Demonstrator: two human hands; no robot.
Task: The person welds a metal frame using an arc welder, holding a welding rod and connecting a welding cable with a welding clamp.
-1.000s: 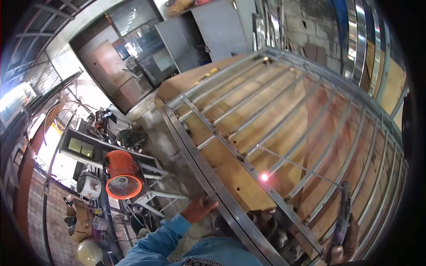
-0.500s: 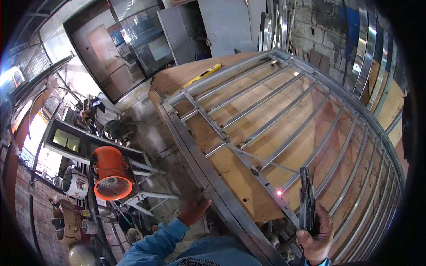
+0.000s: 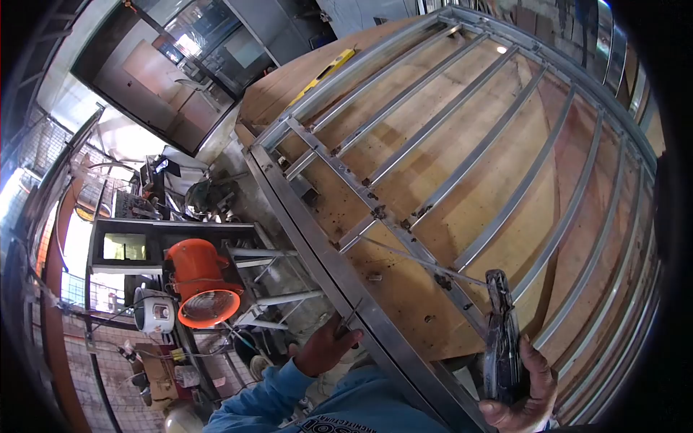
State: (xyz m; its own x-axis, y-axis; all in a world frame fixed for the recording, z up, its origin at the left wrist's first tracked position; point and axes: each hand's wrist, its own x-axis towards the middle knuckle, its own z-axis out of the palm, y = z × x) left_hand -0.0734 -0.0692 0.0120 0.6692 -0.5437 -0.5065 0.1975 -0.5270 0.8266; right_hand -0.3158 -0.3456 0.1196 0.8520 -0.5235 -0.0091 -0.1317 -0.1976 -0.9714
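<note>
My right hand (image 3: 534, 390) is closed around a black, worn welding electrode holder (image 3: 503, 346), which points up and away from me. From its jaws a thin welding rod (image 3: 426, 261) reaches left over the metal frame's crossbar. Low in the middle, my left hand (image 3: 328, 350) is beside the frame's near edge, fingers pinching a thin metal piece (image 3: 351, 314) whose exact kind I cannot make out. The silver metal frame (image 3: 310, 224), with many parallel bars, lies over a plywood sheet (image 3: 404, 296). Dark weld marks (image 3: 379, 211) dot its inner crossbar.
A yellow spirit level (image 3: 323, 76) lies at the board's far left edge. Left of the frame are an orange blower fan (image 3: 201, 281), a white round appliance (image 3: 153, 310) and pale metal stand legs (image 3: 281, 310). A doorway (image 3: 155, 86) is at the back left.
My view has shifted, bringing the frame's near part closer. The bright reddish glow on the crossbar beside the electrode holder no longer shows. Both hands keep their grips.
</note>
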